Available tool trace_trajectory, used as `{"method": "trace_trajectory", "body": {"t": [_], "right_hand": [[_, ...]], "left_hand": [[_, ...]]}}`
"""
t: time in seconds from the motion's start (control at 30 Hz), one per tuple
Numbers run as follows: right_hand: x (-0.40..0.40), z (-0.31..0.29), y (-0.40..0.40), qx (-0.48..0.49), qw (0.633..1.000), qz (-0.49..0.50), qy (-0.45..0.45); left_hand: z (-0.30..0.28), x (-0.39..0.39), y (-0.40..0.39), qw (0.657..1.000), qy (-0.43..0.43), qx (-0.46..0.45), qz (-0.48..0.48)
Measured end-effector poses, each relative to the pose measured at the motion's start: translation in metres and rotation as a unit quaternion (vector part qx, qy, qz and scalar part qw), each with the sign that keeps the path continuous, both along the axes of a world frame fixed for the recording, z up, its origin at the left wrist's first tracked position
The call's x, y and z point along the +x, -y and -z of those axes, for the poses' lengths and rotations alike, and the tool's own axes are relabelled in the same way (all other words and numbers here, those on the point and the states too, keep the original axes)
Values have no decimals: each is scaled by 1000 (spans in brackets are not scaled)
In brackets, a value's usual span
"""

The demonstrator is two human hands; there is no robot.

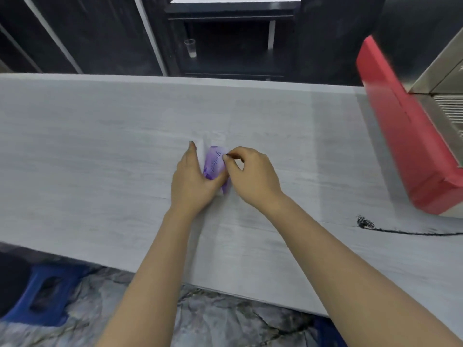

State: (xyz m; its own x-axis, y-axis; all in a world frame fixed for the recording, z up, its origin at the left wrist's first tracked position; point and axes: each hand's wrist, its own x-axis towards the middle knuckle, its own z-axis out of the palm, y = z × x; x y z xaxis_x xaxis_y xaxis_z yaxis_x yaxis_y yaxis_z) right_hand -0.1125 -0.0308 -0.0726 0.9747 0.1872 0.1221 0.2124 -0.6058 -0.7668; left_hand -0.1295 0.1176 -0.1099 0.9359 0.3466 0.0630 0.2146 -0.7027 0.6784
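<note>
Floor level, far left: we record a blue stool [42, 296] standing below the near edge of the table [100, 146], whose pale grey top spans the whole view.

Near the table's middle, the left hand [193, 181] holds the purple packet [215, 164] from its left side. The fingers run up along that side and the thumb wraps over the packet's lower end. A white flap [201, 151] shows just beside those fingers; we cannot tell what it belongs to.

The packet sits between the two hands, tilted, with dark script running along its length. We cannot tell whether it rests on the tabletop.

The right hand [250, 174] pinches the packet's upper right edge between thumb and forefinger, with the other fingers curled in.

Further right, a black cable [400, 232] lies on the table. At the far right a red machine [406, 136] with a metal grille stands on the table, well apart from both hands.
</note>
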Motion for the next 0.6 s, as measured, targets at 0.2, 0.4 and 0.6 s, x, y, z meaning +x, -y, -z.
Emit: {"method": "trace_trajectory", "body": {"t": [0.2,0.4,0.6], "right_hand": [[-8,0,24,-118,987,99,-34],[-16,0,51,-53,993,92,-45],[-24,-35,82,162,976,130,-61]], "left_hand": [[1,-31,74,995,29,1,91],[4,-40,99,995,29,9,95],[12,-37,92,990,17,97,104]]}}
